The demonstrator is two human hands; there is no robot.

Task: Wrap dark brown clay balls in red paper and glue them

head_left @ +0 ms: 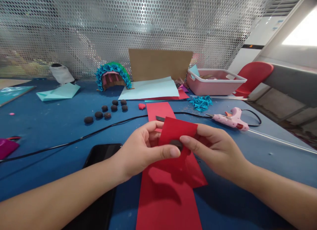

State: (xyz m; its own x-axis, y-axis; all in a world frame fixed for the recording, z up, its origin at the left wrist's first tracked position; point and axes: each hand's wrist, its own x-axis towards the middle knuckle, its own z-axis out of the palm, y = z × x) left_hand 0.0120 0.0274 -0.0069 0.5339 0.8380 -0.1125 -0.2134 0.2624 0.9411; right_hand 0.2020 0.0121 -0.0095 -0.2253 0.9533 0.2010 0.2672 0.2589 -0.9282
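Between my two hands, above the table, is a small piece of red paper (179, 127), with a dark brown ball (176, 144) against its near side. My left hand (143, 147) grips the paper's left side, its thumb across the front just below the ball. At the right edge, my right hand (218, 147) pinches the paper, thumb tip beside the ball. The other fingers are partly hidden behind the sheet. Under both hands lies a long red paper strip (168, 207). A thin metal tip (160, 118) shows behind the held paper; the rest is hidden.
Several dark balls (114, 108) and a small red lump (142, 106) lie beyond my left hand. A black cable (99, 129) crosses the blue table. A pink glue gun (232, 118) lies right, a phone (101, 154) under my left forearm, a pink basket (213, 88) behind.
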